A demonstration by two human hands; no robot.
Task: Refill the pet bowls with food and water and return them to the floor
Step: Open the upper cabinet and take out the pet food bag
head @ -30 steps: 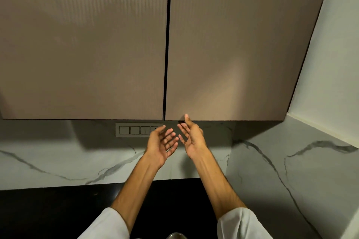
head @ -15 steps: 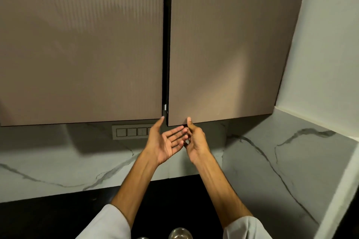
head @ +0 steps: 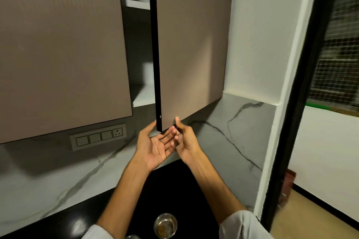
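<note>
Landmark: the right-hand cabinet door (head: 192,44), which stands partly swung out from the wall cabinet.

Right hand (head: 186,139): positioned at the lower corner of the door. The thumb is raised against the door's front face near the bottom edge; the remaining fingers curl under that edge. The grip appears closed on the bottom edge, though the fingertips are hidden, so full contact cannot be confirmed.

Left hand (head: 155,147): positioned just beside the right hand, below the door's dark leading edge. The palm faces up, the fingers are spread apart, and nothing is held. The thumb tip reaches up to the bottom of the leading edge; whether it touches cannot be told.

Both forearms are bare and rise from white sleeves (head: 242,225) at the lower frame.

Behind the door's leading edge, the gap exposes the cabinet interior with two white shelves (head: 142,97). Pale shapes stand on them, too blurred to identify. The left-hand cabinet door (head: 62,48) is shut. Below it, a switch plate (head: 98,138) with a socket is set into the marbled backsplash (head: 48,180).

Well below the door, on the black worktop (head: 171,184), stands a metal pet bowl (head: 165,224) with a small amount of brown food in its bottom. The rim of a second vessel (head: 133,236) shows just left of it at the frame edge.
</note>
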